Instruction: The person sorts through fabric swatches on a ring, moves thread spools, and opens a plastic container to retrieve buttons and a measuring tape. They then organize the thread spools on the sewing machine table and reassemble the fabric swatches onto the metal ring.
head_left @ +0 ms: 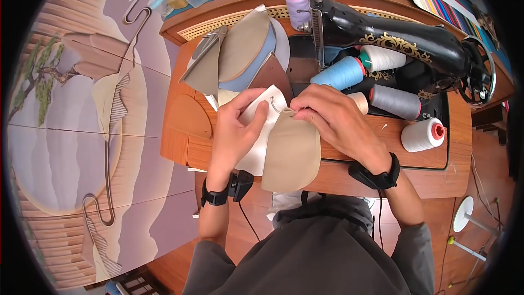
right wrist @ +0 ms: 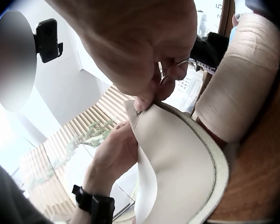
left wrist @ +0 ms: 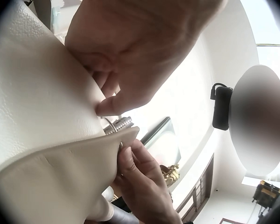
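Observation:
My left hand (head_left: 237,128) pinches a white leather-like swatch (head_left: 252,159) near its top, thumb on the front face. A thin metal ring (head_left: 275,104) runs from this swatch toward the beige swatch (head_left: 292,153) beside it. With thumb and fingertips, my right hand (head_left: 341,120) pinches the top corner of the beige swatch, right at the ring. In the right wrist view a curved piece of the metal ring (right wrist: 165,79) shows between the right fingers. The left wrist view shows the ring (left wrist: 111,124) arching between the two swatches.
A fan of coloured swatches (head_left: 245,43) lies behind my left hand, with a brown swatch (head_left: 185,116) to its left. A black sewing machine (head_left: 393,35) stands at the back right. Around it lie a blue thread spool (head_left: 339,75), a grey spool (head_left: 396,102) and a white spool (head_left: 420,135).

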`<state>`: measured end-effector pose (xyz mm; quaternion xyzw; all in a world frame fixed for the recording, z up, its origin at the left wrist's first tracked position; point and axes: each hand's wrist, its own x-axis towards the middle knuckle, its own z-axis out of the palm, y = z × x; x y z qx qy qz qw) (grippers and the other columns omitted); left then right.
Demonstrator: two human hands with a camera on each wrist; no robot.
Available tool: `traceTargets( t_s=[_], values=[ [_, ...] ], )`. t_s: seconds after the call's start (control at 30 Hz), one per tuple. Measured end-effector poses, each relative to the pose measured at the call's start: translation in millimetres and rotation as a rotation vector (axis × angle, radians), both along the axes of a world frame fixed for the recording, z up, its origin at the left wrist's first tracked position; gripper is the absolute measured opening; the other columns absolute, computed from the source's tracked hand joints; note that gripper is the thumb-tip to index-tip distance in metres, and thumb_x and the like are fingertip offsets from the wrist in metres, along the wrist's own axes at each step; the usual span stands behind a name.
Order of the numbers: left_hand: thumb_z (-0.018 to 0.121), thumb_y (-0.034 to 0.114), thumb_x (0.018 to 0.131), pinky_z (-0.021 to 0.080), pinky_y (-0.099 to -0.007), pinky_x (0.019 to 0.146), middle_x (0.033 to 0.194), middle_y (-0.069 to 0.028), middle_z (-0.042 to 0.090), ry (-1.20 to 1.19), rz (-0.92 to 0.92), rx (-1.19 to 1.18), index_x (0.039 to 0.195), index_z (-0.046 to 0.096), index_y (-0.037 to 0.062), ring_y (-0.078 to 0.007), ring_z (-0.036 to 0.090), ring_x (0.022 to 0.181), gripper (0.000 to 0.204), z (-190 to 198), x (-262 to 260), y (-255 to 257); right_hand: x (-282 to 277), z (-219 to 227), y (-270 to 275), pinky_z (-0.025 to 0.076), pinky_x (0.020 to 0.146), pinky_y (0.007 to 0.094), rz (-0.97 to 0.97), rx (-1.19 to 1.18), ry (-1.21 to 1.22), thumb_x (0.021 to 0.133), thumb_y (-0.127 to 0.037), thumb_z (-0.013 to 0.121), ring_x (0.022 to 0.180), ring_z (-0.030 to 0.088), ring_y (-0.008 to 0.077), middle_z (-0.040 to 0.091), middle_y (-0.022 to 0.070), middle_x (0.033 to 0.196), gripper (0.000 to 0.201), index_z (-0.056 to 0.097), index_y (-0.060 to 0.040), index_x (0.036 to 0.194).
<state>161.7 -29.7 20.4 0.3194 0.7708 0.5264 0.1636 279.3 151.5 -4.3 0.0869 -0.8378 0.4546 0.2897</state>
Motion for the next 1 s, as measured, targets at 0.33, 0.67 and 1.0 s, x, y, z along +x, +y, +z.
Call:
traceTargets(
  t_s=[0.33, 0.67, 1.0],
  values=[
    [0.063, 0.001, 0.089, 0.052, -0.0300, 0.079, 0.101, -0.0140, 0.071, 0.357, -0.164, 0.015, 0.124, 0.065, 0.0021, -0.0231, 0.069, 0.089, 0.035, 7, 14, 4, -2, -2, 1, 0.048, 0.072, 0.0417, -0.109, 0.049, 0.058, 0.084, -0.003, 0.068, 0.082, 0.058, 0.0326, 0.060, 0.0110, 0.090, 0.017, 0.061, -0.0024, 0.100],
    [0.055, -0.016, 0.085, 0.052, -0.0327, 0.076, 0.105, -0.0159, 0.068, 0.573, -0.095, 0.114, 0.128, 0.061, 0.0011, -0.0286, 0.066, 0.089, 0.047, -3, 35, 15, -2, 16, -11, 0.056, 0.070, 0.0327, -0.389, 0.011, 0.187, 0.082, -0.007, 0.074, 0.083, 0.066, 0.0280, 0.062, 0.0076, 0.087, 0.023, 0.066, -0.0030, 0.104],
    [0.053, -0.014, 0.087, 0.051, -0.0328, 0.082, 0.109, -0.0182, 0.067, 0.548, -0.015, 0.167, 0.131, 0.058, -0.0007, -0.0290, 0.066, 0.093, 0.046, -4, 37, 9, 2, 1, -2, 0.053, 0.061, 0.0283, -0.171, -0.124, -0.193, 0.084, -0.023, 0.078, 0.067, 0.066, 0.0182, 0.070, 0.0076, 0.083, 0.025, 0.068, -0.0042, 0.097]
  ],
)
